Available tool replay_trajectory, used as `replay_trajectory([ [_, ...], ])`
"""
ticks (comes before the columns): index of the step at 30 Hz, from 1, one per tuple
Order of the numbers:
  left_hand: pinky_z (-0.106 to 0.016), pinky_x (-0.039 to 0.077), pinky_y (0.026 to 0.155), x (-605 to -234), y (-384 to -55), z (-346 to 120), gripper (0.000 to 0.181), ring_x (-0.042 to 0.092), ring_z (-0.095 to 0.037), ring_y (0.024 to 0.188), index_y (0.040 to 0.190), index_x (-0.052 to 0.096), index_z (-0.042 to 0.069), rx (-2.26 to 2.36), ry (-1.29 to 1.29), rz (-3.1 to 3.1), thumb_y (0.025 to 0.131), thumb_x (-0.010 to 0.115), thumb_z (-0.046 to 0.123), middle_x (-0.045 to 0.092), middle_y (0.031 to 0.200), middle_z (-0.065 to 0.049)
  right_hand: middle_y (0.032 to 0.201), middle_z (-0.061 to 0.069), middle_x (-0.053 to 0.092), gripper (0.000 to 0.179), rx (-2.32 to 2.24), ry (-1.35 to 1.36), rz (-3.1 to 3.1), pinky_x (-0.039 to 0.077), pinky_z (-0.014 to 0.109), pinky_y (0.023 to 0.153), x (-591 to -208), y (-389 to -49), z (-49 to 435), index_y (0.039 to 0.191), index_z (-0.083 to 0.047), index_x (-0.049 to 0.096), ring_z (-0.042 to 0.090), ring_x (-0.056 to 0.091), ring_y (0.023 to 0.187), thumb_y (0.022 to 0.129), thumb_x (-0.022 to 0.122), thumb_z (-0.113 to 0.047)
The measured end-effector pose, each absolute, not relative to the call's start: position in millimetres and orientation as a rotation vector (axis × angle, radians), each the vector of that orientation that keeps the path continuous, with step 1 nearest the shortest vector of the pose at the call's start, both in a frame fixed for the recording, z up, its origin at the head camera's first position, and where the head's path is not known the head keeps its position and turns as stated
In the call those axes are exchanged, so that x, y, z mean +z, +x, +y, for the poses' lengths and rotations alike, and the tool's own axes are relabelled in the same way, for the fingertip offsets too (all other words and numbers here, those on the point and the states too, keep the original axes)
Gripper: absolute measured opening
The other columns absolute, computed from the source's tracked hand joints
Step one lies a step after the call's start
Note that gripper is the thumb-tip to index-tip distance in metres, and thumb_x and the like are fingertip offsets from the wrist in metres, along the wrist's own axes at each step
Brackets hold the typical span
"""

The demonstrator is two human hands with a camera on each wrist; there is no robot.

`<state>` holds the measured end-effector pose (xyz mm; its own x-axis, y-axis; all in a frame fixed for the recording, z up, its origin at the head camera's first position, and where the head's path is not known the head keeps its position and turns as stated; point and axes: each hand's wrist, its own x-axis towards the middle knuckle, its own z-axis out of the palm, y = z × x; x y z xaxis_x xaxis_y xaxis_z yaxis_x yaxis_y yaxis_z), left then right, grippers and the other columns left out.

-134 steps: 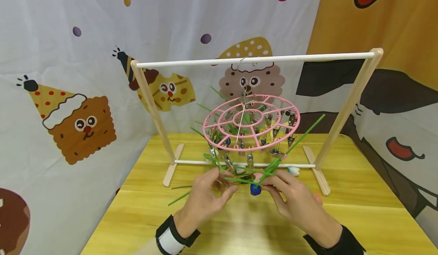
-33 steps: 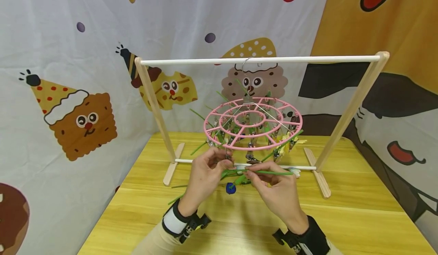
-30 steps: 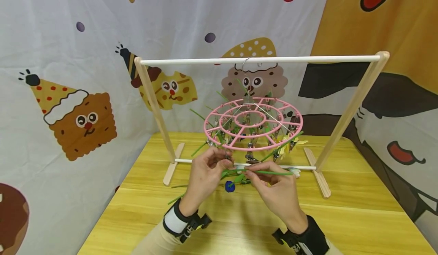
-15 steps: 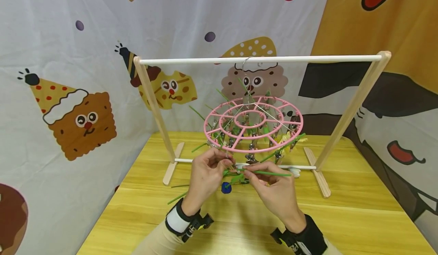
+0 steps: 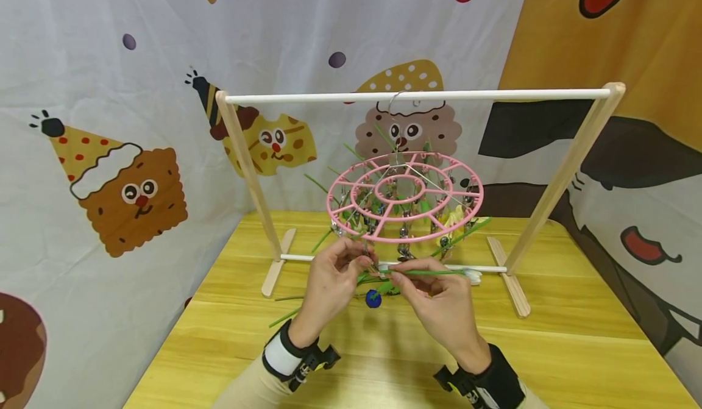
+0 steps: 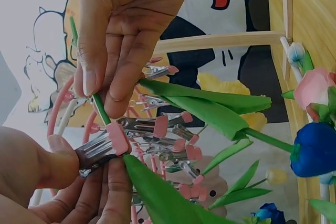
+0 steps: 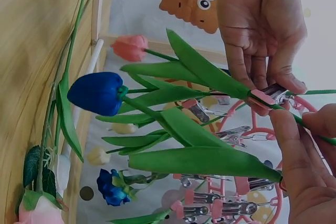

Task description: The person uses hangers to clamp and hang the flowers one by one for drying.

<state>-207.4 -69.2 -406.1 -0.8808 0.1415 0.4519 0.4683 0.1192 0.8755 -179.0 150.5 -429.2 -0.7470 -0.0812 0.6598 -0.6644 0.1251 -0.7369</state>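
My left hand [image 5: 331, 284] pinches a metal clip [image 6: 97, 149] with pink tips, under the front of a round pink hanger [image 5: 403, 237]. The clip's tips lie across a green flower stem [image 6: 101, 109]. Thumb and fingers of my right hand [image 5: 444, 305] pinch that stem just beyond the clip. In the right wrist view, long leaves [image 7: 210, 72] run from the clip toward a pink tulip [image 7: 128, 48], seemingly on this stem. A blue tulip [image 7: 97, 94] hangs close beside it; its leaves end near my right fingers, where its clip is partly hidden.
The hanger hooks over the white rod [image 5: 307, 98] of a wooden stand. Several clips and flowers hang from it, including a yellow bloom [image 5: 452, 220]. Loose stems [image 5: 285, 316] and a white-blue tulip [image 5: 471, 276] lie on the table [image 5: 351, 366].
Several seconds ago my hands were further apart around the blue tulip; now they meet at the clip and another stem. Over the last second they barely move, while the hanger sways slightly.
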Motion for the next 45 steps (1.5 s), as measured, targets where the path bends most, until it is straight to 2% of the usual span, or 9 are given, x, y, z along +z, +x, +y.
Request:
replay_trajectory([
  [7, -0.026, 0.068, 0.105, -410, -209, -71, 0.02, 0.085, -0.034, 0.118, 0.13, 0.078, 0.002, -1.827, -0.655, -2.154, 0.114, 0.075, 0.012, 0.086, 0.125, -0.018, 0.12, 0.021, 0.087, 0.032, 1.619, 0.765, -1.954, 0.073, 0.031, 0.087, -430, -179, 153, 0.128, -0.001, 0.084, 0.009, 0.088, 0.108, 0.1, 0.082, 0.015],
  [11, -0.026, 0.067, 0.108, -410, -210, -72, 0.025, 0.083, -0.038, 0.123, 0.137, 0.077, 0.0, -1.872, -0.663, -2.149, 0.116, 0.072, 0.013, 0.086, 0.128, -0.02, 0.12, 0.02, 0.088, 0.034, 1.576, 0.774, -1.968, 0.073, 0.031, 0.087, -432, -179, 156, 0.129, -0.001, 0.084, 0.01, 0.088, 0.108, 0.099, 0.083, 0.015],
  [19, -0.023, 0.068, 0.104, -410, -212, -76, 0.033, 0.083, -0.033, 0.126, 0.144, 0.076, 0.001, -1.882, -0.591, -2.174, 0.115, 0.077, 0.018, 0.086, 0.134, -0.015, 0.118, 0.015, 0.088, 0.034, 1.518, 0.821, -1.977, 0.072, 0.028, 0.088, -436, -178, 163, 0.127, -0.007, 0.085, 0.015, 0.089, 0.104, 0.101, 0.083, 0.014],
  [24, -0.022, 0.067, 0.105, -410, -213, -79, 0.033, 0.082, -0.032, 0.13, 0.146, 0.076, 0.006, -1.904, -0.562, -2.171, 0.116, 0.076, 0.02, 0.086, 0.137, -0.013, 0.113, 0.012, 0.089, 0.034, 1.488, 0.836, -1.992, 0.07, 0.023, 0.078, -441, -177, 168, 0.124, -0.009, 0.086, 0.014, 0.088, 0.095, 0.099, 0.084, 0.014],
  [27, -0.024, 0.068, 0.103, -410, -214, -81, 0.031, 0.082, -0.034, 0.13, 0.146, 0.075, 0.007, -1.889, -0.57, -2.158, 0.117, 0.074, 0.019, 0.085, 0.138, -0.014, 0.109, 0.009, 0.089, 0.034, 1.452, 0.836, -2.007, 0.069, 0.021, 0.075, -444, -175, 171, 0.121, -0.012, 0.086, 0.008, 0.086, 0.091, 0.099, 0.085, 0.013],
  [33, -0.026, 0.07, 0.101, -411, -217, -86, 0.032, 0.083, -0.038, 0.128, 0.149, 0.074, 0.007, -1.814, -0.565, -2.171, 0.118, 0.072, 0.017, 0.085, 0.14, -0.014, 0.109, 0.007, 0.088, 0.033, 1.375, 0.855, -2.028, 0.07, 0.023, 0.085, -451, -172, 178, 0.12, -0.012, 0.086, 0.006, 0.084, 0.093, 0.098, 0.086, 0.013],
  [35, -0.027, 0.07, 0.104, -413, -218, -89, 0.035, 0.082, -0.038, 0.13, 0.151, 0.073, 0.007, -1.766, -0.558, -2.186, 0.118, 0.072, 0.018, 0.084, 0.14, -0.014, 0.109, 0.006, 0.088, 0.033, 1.341, 0.857, -2.037, 0.07, 0.021, 0.086, -453, -172, 180, 0.12, -0.013, 0.086, 0.008, 0.084, 0.093, 0.098, 0.086, 0.012],
  [42, -0.046, 0.07, 0.109, -417, -216, -98, 0.041, 0.085, -0.033, 0.122, 0.156, 0.071, 0.005, -1.555, -0.516, -2.206, 0.118, 0.073, 0.017, 0.085, 0.132, -0.016, 0.12, 0.003, 0.087, 0.04, 1.252, 0.826, -2.13, 0.069, 0.02, 0.087, -464, -176, 191, 0.121, -0.025, 0.085, 0.009, 0.084, 0.099, 0.098, 0.089, 0.008],
  [45, -0.046, 0.069, 0.111, -419, -216, -103, 0.041, 0.085, -0.032, 0.122, 0.154, 0.072, 0.003, -1.465, -0.484, -2.227, 0.118, 0.073, 0.021, 0.085, 0.132, -0.015, 0.12, 0.0, 0.088, 0.042, 1.232, 0.804, -2.167, 0.069, 0.02, 0.085, -466, -178, 195, 0.12, -0.027, 0.085, 0.008, 0.084, 0.1, 0.097, 0.09, 0.008],
])
